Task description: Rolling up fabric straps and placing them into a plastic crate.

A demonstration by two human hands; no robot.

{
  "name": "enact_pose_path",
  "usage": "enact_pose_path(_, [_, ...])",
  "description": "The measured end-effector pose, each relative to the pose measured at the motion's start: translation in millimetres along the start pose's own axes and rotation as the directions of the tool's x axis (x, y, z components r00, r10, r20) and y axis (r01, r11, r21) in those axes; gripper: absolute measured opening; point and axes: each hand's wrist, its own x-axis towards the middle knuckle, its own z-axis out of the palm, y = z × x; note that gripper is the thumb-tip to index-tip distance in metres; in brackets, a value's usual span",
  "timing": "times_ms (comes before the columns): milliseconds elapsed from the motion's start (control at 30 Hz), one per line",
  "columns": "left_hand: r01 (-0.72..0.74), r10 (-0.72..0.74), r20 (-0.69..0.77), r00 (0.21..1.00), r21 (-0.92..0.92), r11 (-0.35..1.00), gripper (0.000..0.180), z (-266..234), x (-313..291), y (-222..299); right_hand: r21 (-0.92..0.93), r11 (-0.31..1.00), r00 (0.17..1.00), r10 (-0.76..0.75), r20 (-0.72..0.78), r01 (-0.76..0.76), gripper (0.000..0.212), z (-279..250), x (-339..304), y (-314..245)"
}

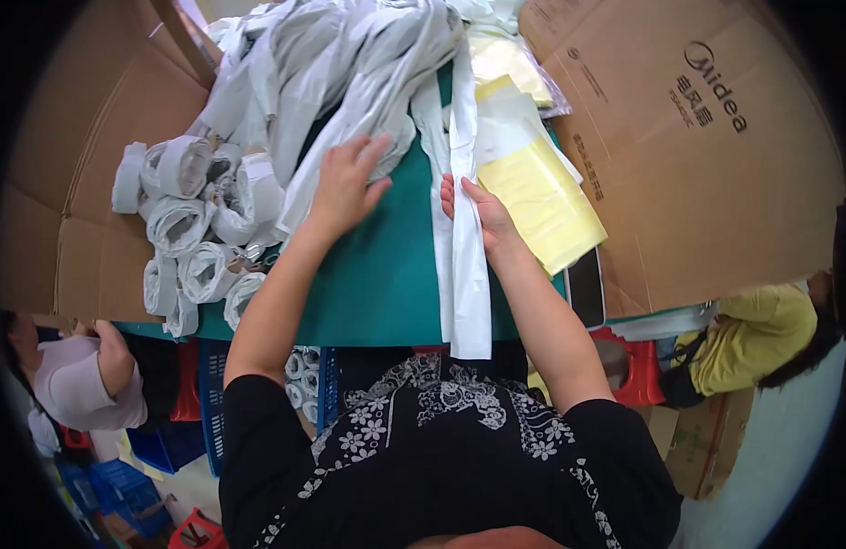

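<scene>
A long white plastic strip (471, 293) hangs toward me over the near edge of the green table (377, 284). My right hand (481, 212) is closed around it partway along, thumb on top. The strip runs back from there to a big heap of loose white plastic strips (350, 69) at the far side. My left hand (348, 186) hovers at the near side of this heap, its fingers apart and nothing visible in it. Left of that hand lie several rolled-up white strips (179, 224), piled on one another, with some metal clips among them.
Cardboard panels stand at the left (103, 137) and right (706, 192). Yellow and white sheets (544, 201) lie right of my right hand, near a dark flat object (585, 285). Below the table a blue crate (328, 389) holds white rolls. People sit at both sides.
</scene>
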Motion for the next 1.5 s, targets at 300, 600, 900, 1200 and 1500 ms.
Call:
enact_pose_path(300, [-0.51, 0.507, -0.064, 0.86, -0.155, 0.846, 0.034, 12.3, -87.3, 128.0, -0.071, 0.995, 0.996, -0.078, -0.032, 0.076, 0.034, 13.3, -38.1, 18.2])
enact_pose_path(600, [-0.453, 0.445, -0.087, 0.891, -0.12, 0.883, 0.035, 14.0, -96.3, 146.1, -0.721, 0.692, 0.853, -0.402, -0.333, 0.045, 0.026, -15.0, -46.1, 25.8])
enact_pose_path(900, [-0.068, 0.036, -0.064, 0.997, -0.616, 0.785, 0.022, 32.8, -113.8, 151.9, -0.027, 0.998, 0.996, 0.051, -0.067, -0.053, 0.045, 19.1, -52.4, 18.5])
enact_pose_path(1200, [-0.171, -0.017, -0.305, 0.952, -0.577, 0.799, 0.055, -5.4, -118.9, 166.4, -0.341, 0.94, 0.994, -0.05, -0.099, 0.014, 0.017, 25.4, -40.3, 20.9])
enact_pose_path(1500, [-0.405, 0.388, -0.136, 0.911, -0.137, 0.904, 0.038, -31.5, -116.3, 136.0, -0.659, 0.743, 0.987, 0.012, -0.163, -0.118, 0.02, 33.2, -53.1, 30.6])
